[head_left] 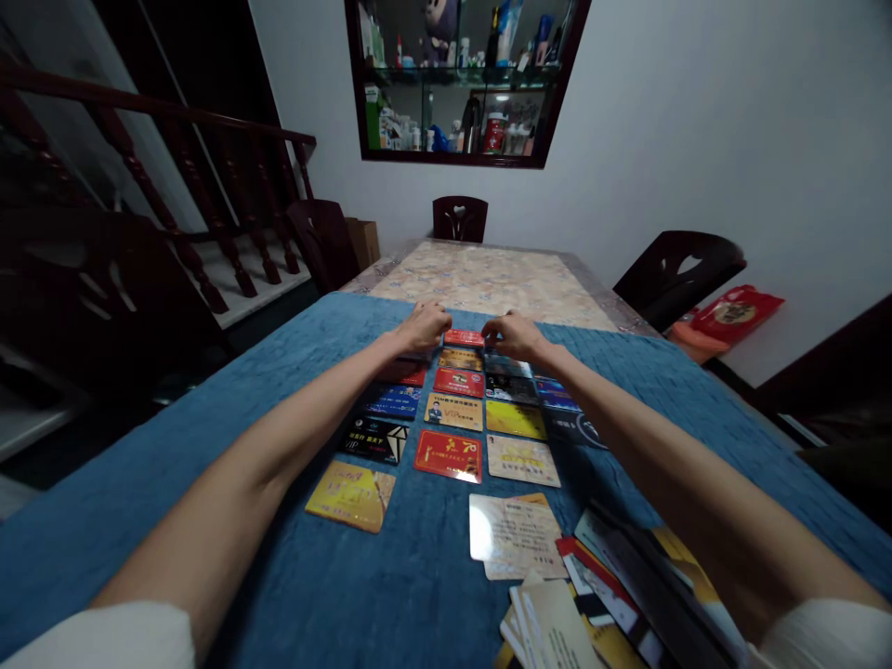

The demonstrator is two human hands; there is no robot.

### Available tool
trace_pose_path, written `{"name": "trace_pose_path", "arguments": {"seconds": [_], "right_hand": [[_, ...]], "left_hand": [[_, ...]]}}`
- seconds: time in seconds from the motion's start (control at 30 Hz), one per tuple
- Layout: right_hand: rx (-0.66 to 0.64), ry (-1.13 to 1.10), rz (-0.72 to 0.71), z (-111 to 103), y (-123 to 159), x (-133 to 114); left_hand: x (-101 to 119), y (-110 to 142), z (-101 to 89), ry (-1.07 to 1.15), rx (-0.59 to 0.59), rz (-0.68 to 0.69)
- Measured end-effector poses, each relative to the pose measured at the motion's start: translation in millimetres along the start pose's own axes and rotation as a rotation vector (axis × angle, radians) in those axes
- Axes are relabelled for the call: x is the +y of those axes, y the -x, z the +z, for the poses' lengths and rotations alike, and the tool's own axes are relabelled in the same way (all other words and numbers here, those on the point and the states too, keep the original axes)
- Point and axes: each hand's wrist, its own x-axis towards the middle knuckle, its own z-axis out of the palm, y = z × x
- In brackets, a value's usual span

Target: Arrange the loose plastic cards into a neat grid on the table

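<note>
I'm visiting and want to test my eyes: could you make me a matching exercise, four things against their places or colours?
1. Left hand
2. Loose card pile
3. Right hand
4. Cloth

A. Beside the right end of the farthest red card
B. Blue, beneath the card rows
C. Beside that red card's left end
D. Lower right of the picture

Pairs: 1-C, 2-D, 3-A, 4-B

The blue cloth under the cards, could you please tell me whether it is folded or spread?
Spread: the blue cloth covers the near part of the table, with rows of cards lying on it.
</note>
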Motion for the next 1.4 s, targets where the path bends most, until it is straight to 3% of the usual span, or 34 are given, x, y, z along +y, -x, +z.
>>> {"name": "trace_pose_path", "arguments": {"seconds": [0.4, 0.87, 1.4], "right_hand": [[0.033, 0.015, -0.031, -18, 54, -31], [0.045, -0.020, -0.110, -26, 137, -57], [0.147, -0.175, -0.257, -10, 224, -84]], "left_hand": [[42, 41, -18.5, -0.095, -0.010, 0.087], [101, 123, -24.0, -0.007, 0.013, 0.205], [182, 210, -34.5, 0.158, 0.016, 0.404]]}}
